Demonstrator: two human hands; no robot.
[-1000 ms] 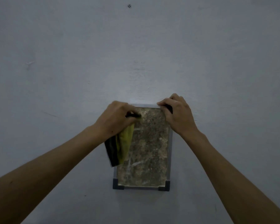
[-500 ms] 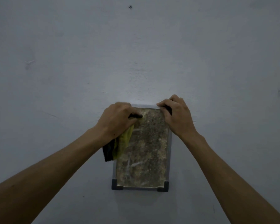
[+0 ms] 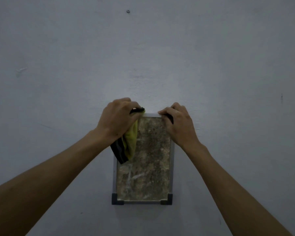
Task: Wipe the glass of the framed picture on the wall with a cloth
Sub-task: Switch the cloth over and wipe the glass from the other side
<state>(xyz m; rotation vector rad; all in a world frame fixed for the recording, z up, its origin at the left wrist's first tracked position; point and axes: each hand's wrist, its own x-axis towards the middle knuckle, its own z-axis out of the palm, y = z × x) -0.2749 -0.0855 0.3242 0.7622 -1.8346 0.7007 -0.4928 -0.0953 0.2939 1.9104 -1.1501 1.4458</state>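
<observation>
At the lower corners of the head view, two bare forearms reaching up and inward toward a pale grey wall [image 3: 58, 65]. Farther along, at the left upper corner of the framed picture [image 3: 144, 160], the left hand [image 3: 117, 119], knuckles toward the camera, fingers curled over the frame's corner and round a cloth [image 3: 129, 144]. Yellow-green on its inner fold, dark with a grey stripe on its outer edge, hanging from under the palm and draped over the upper left part of the glass and the left rail. A small dark tip of the same cloth poking out past the fingertips at the top rail. At the right upper corner, the right hand [image 3: 179, 123], fingers bent and gripping the dark corner piece, thumb laid along the top rail. Between the two hands, a short bare stretch of the light top rail. Below them, upright and flat against the wall, the narrow light frame with dark corner pieces at the bottom, mottled brownish picture under glass, a few pale streaks low on the left. Well above, on the bare wall, a small dark screw or nail head [image 3: 128, 11].
</observation>
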